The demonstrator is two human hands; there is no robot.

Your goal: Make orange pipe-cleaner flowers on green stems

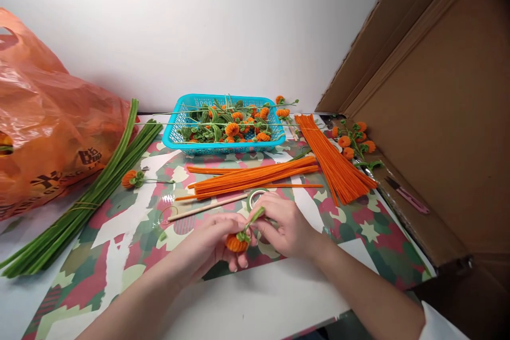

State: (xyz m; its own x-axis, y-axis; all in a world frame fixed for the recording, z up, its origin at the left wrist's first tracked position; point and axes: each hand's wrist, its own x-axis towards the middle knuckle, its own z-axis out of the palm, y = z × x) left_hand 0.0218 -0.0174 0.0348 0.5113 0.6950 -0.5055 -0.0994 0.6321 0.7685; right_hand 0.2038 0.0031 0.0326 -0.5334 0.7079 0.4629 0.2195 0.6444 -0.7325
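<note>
Near the front middle of the table, my left hand (217, 234) holds a small orange pipe-cleaner pumpkin (237, 244) between thumb and fingers. Green pipe cleaner is wound at its top, and a green end (255, 215) sticks up between the hands. My right hand (289, 223) is closed at that green end in a pinch; its fingertips are partly hidden. Just behind the right hand lies a roll of tape (251, 201), partly covered by it. A thin wooden stick (207, 208) lies beyond my left hand.
Orange pipe cleaners (247, 176) lie behind the hands, with another orange bundle (334, 159) to the right. A blue basket (223, 149) holds several pumpkins. Green pipe cleaners (99, 186) and an orange bag (51, 117) are left; a pink cutter (410, 196) lies right by cardboard (434, 117).
</note>
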